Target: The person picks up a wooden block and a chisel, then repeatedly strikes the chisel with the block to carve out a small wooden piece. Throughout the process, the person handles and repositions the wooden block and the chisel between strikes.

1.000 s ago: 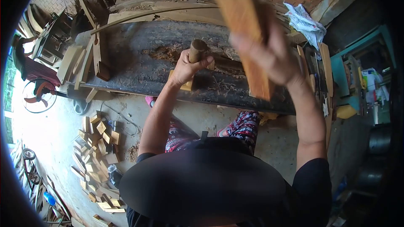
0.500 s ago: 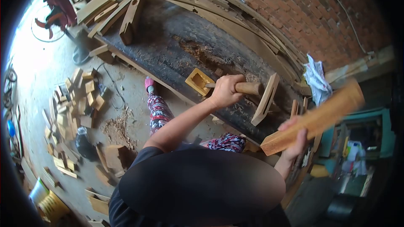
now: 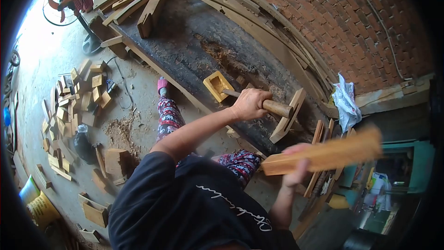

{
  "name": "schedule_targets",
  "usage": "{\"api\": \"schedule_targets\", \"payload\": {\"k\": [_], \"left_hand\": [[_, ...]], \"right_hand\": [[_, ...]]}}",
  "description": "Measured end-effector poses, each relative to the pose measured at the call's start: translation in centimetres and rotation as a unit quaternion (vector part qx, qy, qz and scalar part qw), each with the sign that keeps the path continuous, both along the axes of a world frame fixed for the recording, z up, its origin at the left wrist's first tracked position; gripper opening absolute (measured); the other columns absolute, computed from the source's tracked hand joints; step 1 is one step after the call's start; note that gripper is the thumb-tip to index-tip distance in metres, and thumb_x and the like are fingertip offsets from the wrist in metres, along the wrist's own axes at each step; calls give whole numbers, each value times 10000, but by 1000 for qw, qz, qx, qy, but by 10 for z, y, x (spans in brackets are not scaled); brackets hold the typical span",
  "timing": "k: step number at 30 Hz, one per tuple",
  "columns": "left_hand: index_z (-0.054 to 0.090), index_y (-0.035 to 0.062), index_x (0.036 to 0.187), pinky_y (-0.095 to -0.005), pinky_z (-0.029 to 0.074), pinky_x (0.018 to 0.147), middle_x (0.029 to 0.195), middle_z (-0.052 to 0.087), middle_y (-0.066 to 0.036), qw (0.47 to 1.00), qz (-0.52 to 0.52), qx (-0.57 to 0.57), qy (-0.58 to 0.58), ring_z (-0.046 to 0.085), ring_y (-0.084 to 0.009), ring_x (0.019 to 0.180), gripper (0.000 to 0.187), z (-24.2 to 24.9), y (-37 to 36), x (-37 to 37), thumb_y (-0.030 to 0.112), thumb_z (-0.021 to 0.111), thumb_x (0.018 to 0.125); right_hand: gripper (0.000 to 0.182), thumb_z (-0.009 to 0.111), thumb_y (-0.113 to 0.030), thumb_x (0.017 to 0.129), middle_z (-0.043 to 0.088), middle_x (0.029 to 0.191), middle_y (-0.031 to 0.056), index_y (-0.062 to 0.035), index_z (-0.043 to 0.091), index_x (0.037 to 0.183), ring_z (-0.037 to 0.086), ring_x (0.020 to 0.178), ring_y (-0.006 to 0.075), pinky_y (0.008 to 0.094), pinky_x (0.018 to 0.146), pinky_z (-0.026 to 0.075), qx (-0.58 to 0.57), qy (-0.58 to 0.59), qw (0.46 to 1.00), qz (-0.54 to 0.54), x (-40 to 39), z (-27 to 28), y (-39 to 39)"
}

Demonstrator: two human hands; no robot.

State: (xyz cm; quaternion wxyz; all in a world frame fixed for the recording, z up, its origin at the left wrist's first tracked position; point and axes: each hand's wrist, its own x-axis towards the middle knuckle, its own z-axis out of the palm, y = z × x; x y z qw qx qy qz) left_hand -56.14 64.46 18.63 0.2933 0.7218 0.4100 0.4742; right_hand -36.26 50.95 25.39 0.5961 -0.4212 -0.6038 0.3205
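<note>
Closest in, over on the right, the right hand [image 3: 296, 174] is gripping a long wooden block [image 3: 335, 152] toward one end, thumb on the near side and fingers showing on the far side — probably leaving the heavy end free, which is looking pretty blurry. A bit farther out, the left hand [image 3: 250, 104] is wrapping firmly around a chisel [image 3: 278, 108], with the handle's butt sticking out bare to the right, likely keeping the knuckles clear. The blade is slanting left to a small yellow block [image 3: 224, 85] that's sitting hollow side up by the near edge of the dark bench [image 3: 182, 46], I'm guessing for easy reach; can't tell if the tip is actually touching wood. A slotted wooden piece [image 3: 280, 133] is resting just right of the handle. Farther off, long boards [image 3: 273, 25] are lying along the far side — maybe stashed there for elbow room — and a brick wall [image 3: 323, 14] is rising behind.
</note>
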Motion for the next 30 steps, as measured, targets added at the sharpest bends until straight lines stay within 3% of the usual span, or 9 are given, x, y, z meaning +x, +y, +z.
{"api": "schedule_targets", "payload": {"k": [1,4,9,13,16,21,22,25,30], "left_hand": [[576,62,808,-494,483,696,744,623,-167,1000,-1,-7,8,624,-396,804,221,0,0,0,191,687,667],[572,66,803,-488,482,695,743,624,-158,1000,3,-9,20,626,-390,804,220,-1,3,-2,196,690,670],[574,77,802,-484,480,676,740,624,-149,1000,4,1,-1,627,-388,801,214,-2,0,-8,198,693,671],[555,75,786,-467,474,650,731,608,-139,1000,8,6,-7,622,-376,783,224,-4,-1,-9,196,702,667],[533,71,762,-456,467,636,717,588,-133,1000,19,12,-14,616,-370,764,235,-5,5,-13,189,708,660],[526,71,736,-457,463,620,715,584,-136,1000,9,8,-15,614,-374,755,242,-4,2,-12,194,717,653],[526,71,736,-457,463,620,715,584,-136,1000,10,11,-16,614,-374,755,242,-5,4,-13,194,717,653],[520,68,732,-451,461,615,709,580,-133,999,23,27,-7,610,-375,751,253,-9,6,-16,191,724,650],[523,71,736,-458,464,621,718,589,-116,999,13,27,11,615,-363,747,250,-14,7,-16,190,728,656]], "right_hand": [[480,645,-251,833,547,1043,185,15,456,1184,576,804,229,373,832,462,-174,-95,980,4,0,-5,-5],[708,681,-191,799,466,1213,145,40,356,1383,499,1014,186,341,815,485,-193,-146,970,5,6,-22,-8],[523,578,-397,861,557,771,122,68,451,1064,581,653,215,319,687,500,24,70,994,-75,-25,16,-4],[396,568,-159,875,553,747,99,22,413,1191,572,666,181,316,645,502,-6,-296,954,37,30,-67,1],[332,586,-116,855,553,773,112,11,439,1125,561,587,189,294,556,487,-140,-24,990,12,-10,-9,-6],[475,459,-504,896,552,921,152,-36,476,973,558,725,223,335,741,453,-1,-4,1000,-16,-11,-22,-3],[462,588,-405,866,557,896,132,-10,484,1082,574,854,230,358,834,456,-68,-178,982,12,-6,-18,-5],[610,678,-142,807,468,1178,122,19,390,1319,464,1077,194,355,971,382,-186,-113,976,21,-21,-17,-7],[536,597,-379,849,561,813,130,33,434,1151,581,751,210,322,675,499,41,143,988,-35,-34,-6,2]]}}
